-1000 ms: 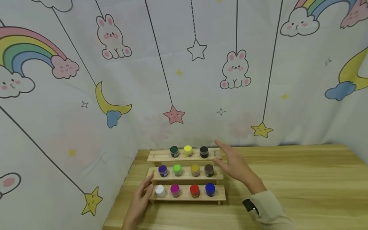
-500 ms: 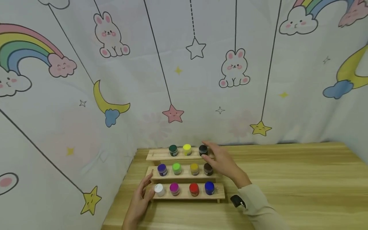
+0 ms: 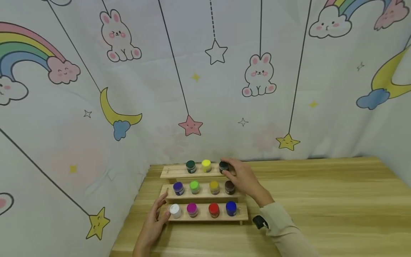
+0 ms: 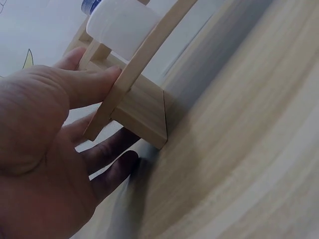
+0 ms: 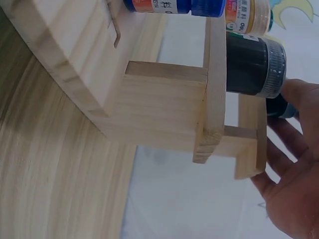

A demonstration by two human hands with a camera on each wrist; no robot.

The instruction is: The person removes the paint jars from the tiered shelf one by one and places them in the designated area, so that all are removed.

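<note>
A three-tier wooden display rack (image 3: 203, 212) holds several small paint jars in rows. My left hand (image 3: 151, 225) grips the rack's left end. In the left wrist view the thumb lies on a board beside the white paint jar (image 4: 119, 26), with fingers behind and below. At the top tier's right end, my right hand (image 3: 245, 180) pinches the black paint jar (image 3: 223, 166) between thumb and fingers, partly covering it. The right wrist view shows this jar (image 5: 277, 106) mostly hidden behind the brown paint jar (image 5: 246, 63).
Dark green (image 3: 191, 166) and yellow (image 3: 206, 165) jars share the top tier. Purple, light green, ochre and brown jars stand on the middle one. Magenta, red and blue (image 3: 231, 208) jars are in front. A patterned cloth (image 3: 224, 107) hangs behind the wooden table (image 3: 321, 207).
My right hand has moved left from beside the rack onto the black jar, its thumb and fingers closing around it. The left hand has stayed at the rack's left end.
</note>
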